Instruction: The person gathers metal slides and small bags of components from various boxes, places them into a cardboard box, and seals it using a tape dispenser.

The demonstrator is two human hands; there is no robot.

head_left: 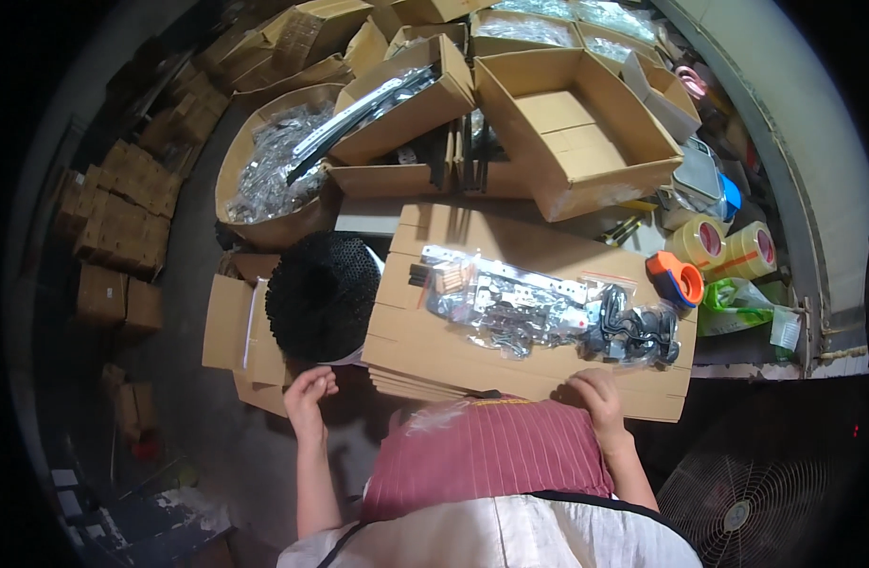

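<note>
My left hand (310, 394) has its fingers curled in, with nothing seen in them, just below a bundle of many thin black pieces (323, 295), seen end-on in a pale wrap. My right hand (599, 396) is curled at the near edge of a stack of flat cardboard sheets (416, 331); its palm is hidden, so what it holds, if anything, does not show. On the top sheet lie clear bags of metal hardware (524, 308), with rails and small parts inside, and a bag of black parts (633, 327). Beside them stands an orange and blue tape dispenser (675, 279).
Beyond the stack is an open cardboard box (600, 156). Left of it, metal rails (359, 109) stick out of another box, near a bin of clear bags (278, 161). Tape rolls (698, 240) stand at the right. A caged fan (737, 511) is at lower right.
</note>
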